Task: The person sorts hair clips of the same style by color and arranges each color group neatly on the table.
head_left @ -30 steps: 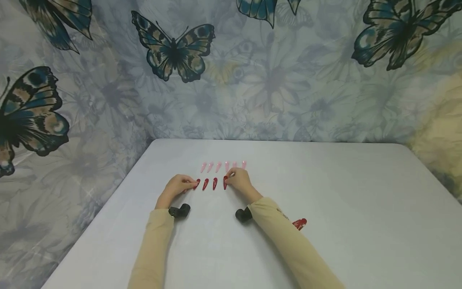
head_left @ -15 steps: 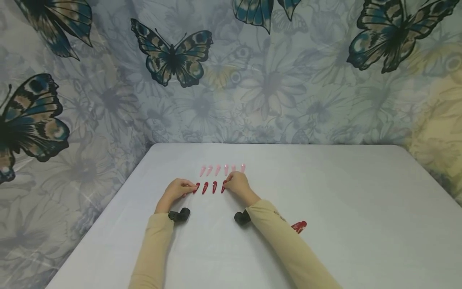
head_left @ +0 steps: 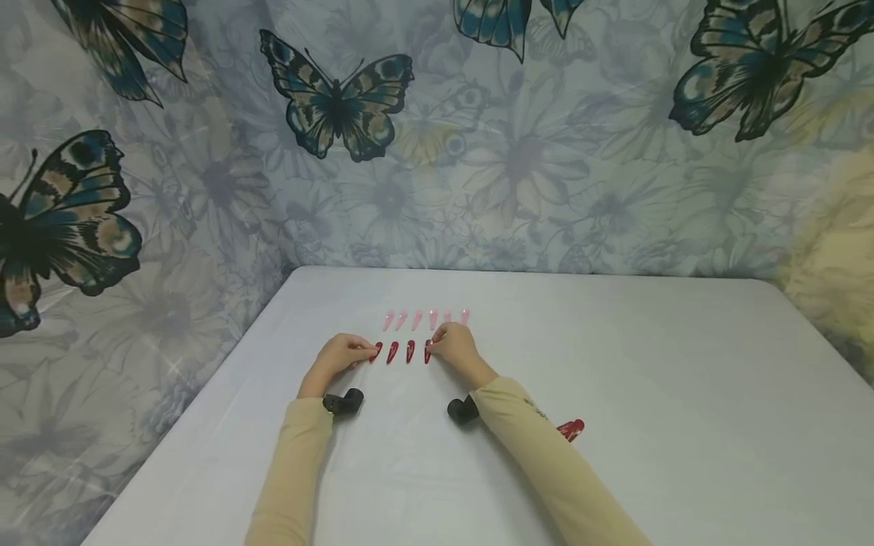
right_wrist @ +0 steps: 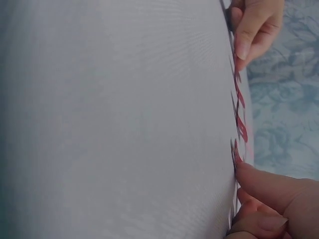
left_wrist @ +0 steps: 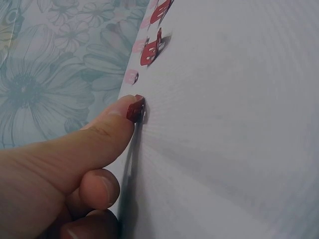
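Red snap hair clips lie in a row on the white table. My left hand (head_left: pixel 340 355) pinches the leftmost red clip (head_left: pixel 376 352); in the left wrist view the thumb lies over that clip (left_wrist: pixel 133 112). At the other end of the row, my right hand (head_left: pixel 456 349) pinches the last red clip (head_left: pixel 427 353), its lower end resting near the table. Between the hands lie two more red clips, one on the left (head_left: pixel 392 353) and one on the right (head_left: pixel 410 351), untouched. The right hand's fingers partly cover its clip.
Behind the red row runs a row of several pink hair clips (head_left: pixel 418 320), partly hidden by the right hand. More red clips (head_left: pixel 572 429) lie together beside the right sleeve, which covers part of them. The white table (head_left: pixel 683 394) meets a butterfly-patterned wall covering (head_left: pixel 519 167).
Both hands stay at the same two clips. The clip under the right hand tilted slightly half a second ago and stands straighter now. The head view has shifted a little.
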The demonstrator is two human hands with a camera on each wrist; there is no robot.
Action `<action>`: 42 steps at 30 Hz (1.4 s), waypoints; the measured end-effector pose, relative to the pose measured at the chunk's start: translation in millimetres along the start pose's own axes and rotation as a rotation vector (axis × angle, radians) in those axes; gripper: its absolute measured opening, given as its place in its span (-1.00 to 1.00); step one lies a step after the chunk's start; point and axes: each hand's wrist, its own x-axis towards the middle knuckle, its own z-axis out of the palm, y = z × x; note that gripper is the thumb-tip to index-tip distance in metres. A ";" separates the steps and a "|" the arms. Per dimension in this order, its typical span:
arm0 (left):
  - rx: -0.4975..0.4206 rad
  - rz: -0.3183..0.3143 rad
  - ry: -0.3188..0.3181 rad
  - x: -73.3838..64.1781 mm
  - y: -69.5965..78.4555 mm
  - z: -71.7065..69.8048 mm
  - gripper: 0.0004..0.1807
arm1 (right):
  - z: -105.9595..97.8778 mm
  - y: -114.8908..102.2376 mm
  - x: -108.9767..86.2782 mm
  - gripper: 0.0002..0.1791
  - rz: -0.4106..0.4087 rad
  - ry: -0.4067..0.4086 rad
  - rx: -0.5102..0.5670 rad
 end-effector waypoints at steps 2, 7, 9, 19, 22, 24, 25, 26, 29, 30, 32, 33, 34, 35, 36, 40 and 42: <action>0.010 0.003 -0.002 0.4 1.0 -2.0 -0.74 | -0.4 -0.2 0.5 -0.84 -0.012 -0.001 0.004; 0.009 0.008 -0.008 0.4 2.2 -4.7 -0.74 | -0.5 -2.3 0.3 -0.85 -0.021 -0.008 0.003; 0.000 0.005 -0.008 0.9 2.0 -3.9 -0.74 | -1.0 -2.2 0.1 -0.85 -0.022 -0.009 -0.005; 0.001 0.035 -0.006 1.0 0.4 -0.7 -0.75 | -2.0 1.9 -0.7 -0.80 -0.050 0.015 -0.020; 0.000 0.035 -0.011 1.1 0.6 0.0 -0.76 | -3.1 -2.4 -6.8 -0.73 -0.060 0.009 -0.006; 0.000 0.036 -0.014 1.2 0.3 0.2 -0.76 | -4.9 -7.9 -12.5 -0.70 -0.077 -0.012 0.012; 0.001 0.036 -0.014 1.3 0.3 0.3 -0.76 | -6.8 -11.5 -15.8 -0.70 -0.085 -0.029 0.033; 0.004 0.036 -0.015 1.5 0.3 0.2 -0.76 | -9.1 -15.1 -18.8 -0.71 -0.097 -0.044 0.049; 0.018 0.037 -0.017 1.6 -0.1 -0.4 -0.75 | -17.8 -26.6 -27.1 -0.77 -0.143 -0.073 0.081; 0.021 0.036 -0.018 1.5 -0.2 -0.8 -0.75 | -21.2 -30.2 -29.5 -0.79 -0.157 -0.078 0.080; 0.025 0.040 -0.023 1.7 -0.2 -1.1 -0.75 | -28.7 -36.6 -34.2 -0.82 -0.183 -0.085 0.080; 0.024 0.040 -0.023 1.6 -0.1 -1.3 -0.75 | -32.4 -39.2 -36.5 -0.83 -0.195 -0.087 0.076; 0.023 0.043 -0.022 1.7 0.1 -1.5 -0.75 | -36.2 -41.1 -38.7 -0.83 -0.208 -0.091 0.070; 0.020 0.046 -0.023 1.6 0.1 -1.4 -0.75 | -40.3 -42.9 -41.2 -0.84 -0.214 -0.099 0.070; 0.018 0.048 -0.023 1.6 0.2 -1.3 -0.75 | -44.3 -44.0 -43.7 -0.85 -0.220 -0.108 0.071; 0.014 0.042 -0.021 2.1 0.1 -0.6 -0.75 | -61.9 -41.9 -54.0 -0.87 -0.267 -0.139 0.064; 0.016 0.038 -0.024 2.8 0.4 -0.3 -0.74 | -72.4 -37.4 -59.3 -0.87 -0.280 -0.149 0.050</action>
